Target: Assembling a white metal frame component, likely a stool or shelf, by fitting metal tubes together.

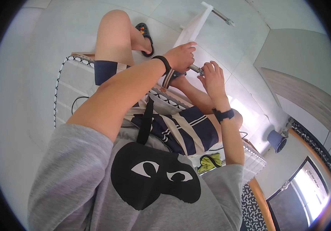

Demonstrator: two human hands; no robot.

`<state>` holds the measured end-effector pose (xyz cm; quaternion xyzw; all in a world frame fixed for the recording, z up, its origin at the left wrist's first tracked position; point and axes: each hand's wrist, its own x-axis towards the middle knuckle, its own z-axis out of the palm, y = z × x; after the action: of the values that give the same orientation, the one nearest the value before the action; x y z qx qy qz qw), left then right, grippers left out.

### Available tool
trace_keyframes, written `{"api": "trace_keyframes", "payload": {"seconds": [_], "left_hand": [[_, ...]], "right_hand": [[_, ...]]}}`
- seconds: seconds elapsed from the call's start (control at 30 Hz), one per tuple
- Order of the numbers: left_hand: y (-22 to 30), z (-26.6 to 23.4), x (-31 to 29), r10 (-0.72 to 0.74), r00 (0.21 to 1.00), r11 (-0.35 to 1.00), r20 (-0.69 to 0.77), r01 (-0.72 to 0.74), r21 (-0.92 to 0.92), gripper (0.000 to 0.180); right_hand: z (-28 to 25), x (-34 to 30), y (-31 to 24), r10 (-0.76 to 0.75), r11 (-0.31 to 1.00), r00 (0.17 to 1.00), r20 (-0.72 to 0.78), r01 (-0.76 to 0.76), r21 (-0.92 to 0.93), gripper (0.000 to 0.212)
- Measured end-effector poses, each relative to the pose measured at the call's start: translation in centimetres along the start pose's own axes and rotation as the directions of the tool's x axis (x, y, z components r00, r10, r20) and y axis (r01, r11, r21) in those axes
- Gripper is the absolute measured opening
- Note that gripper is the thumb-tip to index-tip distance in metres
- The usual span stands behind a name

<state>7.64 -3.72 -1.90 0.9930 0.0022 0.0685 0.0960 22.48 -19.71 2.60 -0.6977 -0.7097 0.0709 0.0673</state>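
Note:
A white board (191, 32) stands tilted over the floor in front of my knees. One short metal leg (222, 17) sticks out from its far end. A second metal leg (195, 68) shows between my hands, pointing right. My left hand (179, 57) grips the near end of the board, where this leg comes out; its palm side is hidden. With thumb and fingertips, my right hand (213, 77) pinches the free end of the near leg, around its foot.
I sit on a low padded seat (63, 100) with dark-and-white trim. A yellow-green cloth (209, 162) lies beside my right thigh. To the right are a grey-blue bin (276, 141) and a pale cabinet (296, 57). My clog (144, 36) rests on the tiled floor.

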Motion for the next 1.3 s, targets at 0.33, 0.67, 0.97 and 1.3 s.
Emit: {"api": "trace_keyframes", "payload": {"seconds": [0.33, 0.67, 0.97, 1.3], "left_hand": [[-0.5, -0.1, -0.2, 0.021, 0.996, 0.997, -0.082, -0.027, -0.074, 0.022], [-0.2, -0.1, -0.2, 0.030, 0.994, 0.999, -0.102, -0.035, -0.042, 0.025], [-0.2, 0.0, 0.0, -0.003, 0.998, 1.000, -0.055, 0.002, -0.018, 0.023], [-0.3, -0.2, 0.2, 0.017, 0.999, 0.999, -0.033, -0.018, -0.047, 0.025]], "right_hand": [[-1.4, 7.1, 6.6, -0.060, 0.685, 0.525, 0.849, -0.597, 0.417, 0.033], [-1.2, 8.7, 5.5, -0.060, 0.772, 0.401, 0.914, -0.562, 0.297, 0.029], [0.8, 0.4, -1.4, 0.220, 0.960, 0.969, 0.111, -0.236, 0.153, 0.016], [0.5, 3.0, 4.3, 0.139, 0.856, 0.867, 0.479, -0.348, 0.383, 0.033]]}}
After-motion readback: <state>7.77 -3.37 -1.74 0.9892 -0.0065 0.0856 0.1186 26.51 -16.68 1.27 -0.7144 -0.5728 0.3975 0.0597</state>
